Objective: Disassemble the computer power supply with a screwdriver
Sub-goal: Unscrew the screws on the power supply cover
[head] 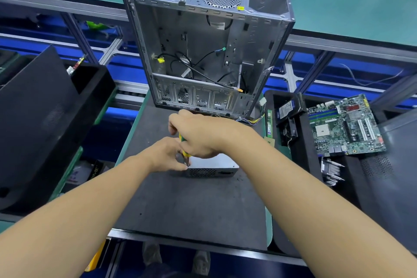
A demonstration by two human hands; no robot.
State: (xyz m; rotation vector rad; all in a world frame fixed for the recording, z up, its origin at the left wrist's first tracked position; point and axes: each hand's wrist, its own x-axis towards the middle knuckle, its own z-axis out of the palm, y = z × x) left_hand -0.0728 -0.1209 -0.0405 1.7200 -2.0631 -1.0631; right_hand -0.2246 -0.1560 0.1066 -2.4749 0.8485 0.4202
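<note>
At the middle of the counter [198, 205], a screwdriver [184, 145] with a yellow-green handle is gripped in the right hand [198, 135], its shaft pointed down at the near left corner of the supply [212, 166]. The left hand [167, 157] is closed with pinched fingertips around the shaft's tip at that corner. The supply, a grey metal box with a mesh front, is lain flat on the dark mat; most of its top is hidden by the right hand and wrist. Just behind the hands an open, gutted case [203, 52] is stood, loose cables hanging inside. To the right, a motherboard [345, 126] is rested on a black tray, with a RAM stick [269, 123] near the mat's edge. A black bin [45, 124] is set at the left.
</note>
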